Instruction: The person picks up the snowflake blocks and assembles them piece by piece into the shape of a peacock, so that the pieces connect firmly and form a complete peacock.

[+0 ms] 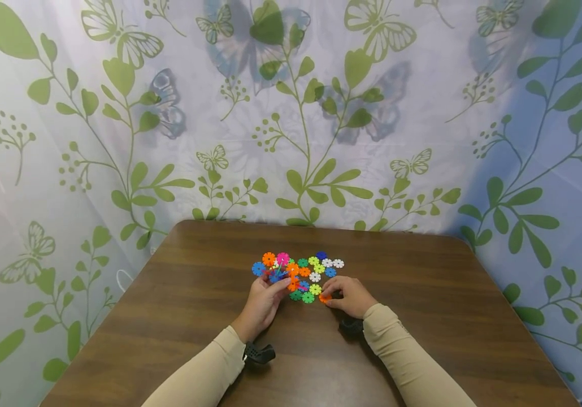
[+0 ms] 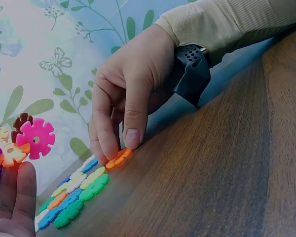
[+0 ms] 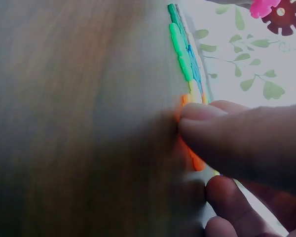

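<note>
My left hand (image 1: 262, 302) grips a cluster of interlocking flower-shaped plastic discs (image 1: 269, 259), joined at angles in orange, pink, blue and other colours. In the left wrist view its fingers support the cluster from below, beside a pink disc (image 2: 42, 138). To the right, my right hand (image 1: 353, 297) is low over the table, thumb and fingers pinching an orange disc (image 2: 119, 159) that lies flat. The right wrist view shows the thumb pressed against this orange disc (image 3: 197, 162). Fingers partly cover it in the head view.
Several loose discs lie flat in a patch between and beyond the hands, among them a green disc (image 1: 308, 297), a yellow disc (image 1: 315, 289) and a white disc (image 1: 339, 263). The brown wooden table (image 1: 179, 316) ends at a leaf-and-butterfly curtain (image 1: 291, 141).
</note>
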A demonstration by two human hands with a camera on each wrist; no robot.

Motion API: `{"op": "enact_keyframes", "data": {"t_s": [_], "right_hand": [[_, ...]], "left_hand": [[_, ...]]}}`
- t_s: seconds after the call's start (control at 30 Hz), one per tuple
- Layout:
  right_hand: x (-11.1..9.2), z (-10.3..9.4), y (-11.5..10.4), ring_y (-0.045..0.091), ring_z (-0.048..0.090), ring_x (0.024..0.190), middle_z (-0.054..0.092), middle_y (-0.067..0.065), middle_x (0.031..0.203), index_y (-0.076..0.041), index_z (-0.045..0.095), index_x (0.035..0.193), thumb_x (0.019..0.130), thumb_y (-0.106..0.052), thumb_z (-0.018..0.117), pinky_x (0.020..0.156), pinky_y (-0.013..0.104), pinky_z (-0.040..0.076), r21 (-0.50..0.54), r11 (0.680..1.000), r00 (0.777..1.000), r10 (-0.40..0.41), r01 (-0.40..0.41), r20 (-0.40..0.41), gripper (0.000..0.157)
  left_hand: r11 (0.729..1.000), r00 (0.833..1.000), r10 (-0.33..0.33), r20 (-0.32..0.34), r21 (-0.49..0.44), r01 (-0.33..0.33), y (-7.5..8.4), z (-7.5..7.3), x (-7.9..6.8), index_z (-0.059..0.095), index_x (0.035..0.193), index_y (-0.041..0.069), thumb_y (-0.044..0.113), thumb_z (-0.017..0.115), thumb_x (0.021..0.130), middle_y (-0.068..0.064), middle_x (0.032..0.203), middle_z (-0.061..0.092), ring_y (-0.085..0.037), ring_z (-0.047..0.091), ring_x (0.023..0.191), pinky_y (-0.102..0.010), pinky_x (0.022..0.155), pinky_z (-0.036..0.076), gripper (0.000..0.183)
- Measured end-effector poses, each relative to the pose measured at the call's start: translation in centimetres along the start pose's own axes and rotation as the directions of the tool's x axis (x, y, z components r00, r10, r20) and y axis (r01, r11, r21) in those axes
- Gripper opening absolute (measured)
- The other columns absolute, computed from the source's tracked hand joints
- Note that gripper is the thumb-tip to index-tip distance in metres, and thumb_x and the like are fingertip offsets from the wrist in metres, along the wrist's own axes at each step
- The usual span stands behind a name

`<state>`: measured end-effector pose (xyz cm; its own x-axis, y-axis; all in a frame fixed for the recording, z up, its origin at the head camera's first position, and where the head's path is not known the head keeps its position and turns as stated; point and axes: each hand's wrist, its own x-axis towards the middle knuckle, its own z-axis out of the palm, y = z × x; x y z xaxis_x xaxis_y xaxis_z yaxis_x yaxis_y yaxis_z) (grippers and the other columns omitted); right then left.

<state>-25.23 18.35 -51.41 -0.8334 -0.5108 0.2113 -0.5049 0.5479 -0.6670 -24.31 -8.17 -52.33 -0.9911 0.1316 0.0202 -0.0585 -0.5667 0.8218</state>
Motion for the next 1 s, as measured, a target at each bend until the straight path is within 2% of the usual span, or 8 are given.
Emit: {"op": "enact_keyframes", "data": {"t_s": [0.3, 0.5, 0.67, 1.0], "right_hand": [[0.03, 0.14, 0.12, 0.028, 0.066, 0.108, 0.071, 0.001, 0.111, -0.011, 0.082, 0.099, 0.089, 0.0, 0.084, 0.092, 0.048, 0.057, -0.028, 0.999, 1.0, -0.025, 0.025, 0.004, 0.015], [-0.02, 0.2, 0.17, 0.023, 0.065, 0.101, 0.069, 0.0, 0.105, -0.011, 0.081, 0.097, 0.088, 0.0, 0.085, 0.09, 0.045, 0.057, -0.018, 0.999, 0.999, -0.05, 0.05, 0.004, 0.015], [-0.1, 0.21, 0.22, 0.022, 0.064, 0.099, 0.068, -0.001, 0.103, -0.012, 0.081, 0.096, 0.087, -0.001, 0.086, 0.087, 0.045, 0.056, -0.005, 0.999, 0.999, -0.037, 0.037, 0.001, 0.015], [-0.08, 0.37, 0.5, 0.019, 0.064, 0.088, 0.065, 0.0, 0.1, -0.01, 0.081, 0.093, 0.084, 0.002, 0.087, 0.078, 0.035, 0.058, 0.033, 0.999, 0.998, -0.025, 0.027, -0.066, 0.015]], "left_hand": [[1.0, 1.0, -0.016, -0.018, -0.021, 0.015, -0.03, -0.1, -0.08, 0.037, 0.135, -0.001, -0.003, 0.075, 0.096, -0.017, 0.122, 0.061, -0.023, 0.067, 0.101, -0.04, 0.098, 0.055, 0.054], [1.0, 1.0, -0.004, -0.005, -0.023, 0.004, -0.08, -0.12, -0.07, 0.038, 0.133, 0.0, -0.004, 0.075, 0.096, -0.017, 0.12, 0.062, -0.023, 0.067, 0.099, -0.038, 0.094, 0.056, 0.053], [1.0, 1.0, 0.003, 0.005, -0.02, -0.003, -0.13, -0.15, -0.18, 0.041, 0.131, -0.001, -0.006, 0.075, 0.094, -0.016, 0.117, 0.065, -0.023, 0.069, 0.097, -0.037, 0.093, 0.057, 0.05], [1.0, 1.0, 0.002, 0.016, -0.009, -0.002, -0.2, -0.11, -0.12, 0.045, 0.133, -0.003, -0.007, 0.076, 0.093, -0.017, 0.121, 0.064, -0.024, 0.069, 0.102, -0.039, 0.096, 0.056, 0.051]]}}
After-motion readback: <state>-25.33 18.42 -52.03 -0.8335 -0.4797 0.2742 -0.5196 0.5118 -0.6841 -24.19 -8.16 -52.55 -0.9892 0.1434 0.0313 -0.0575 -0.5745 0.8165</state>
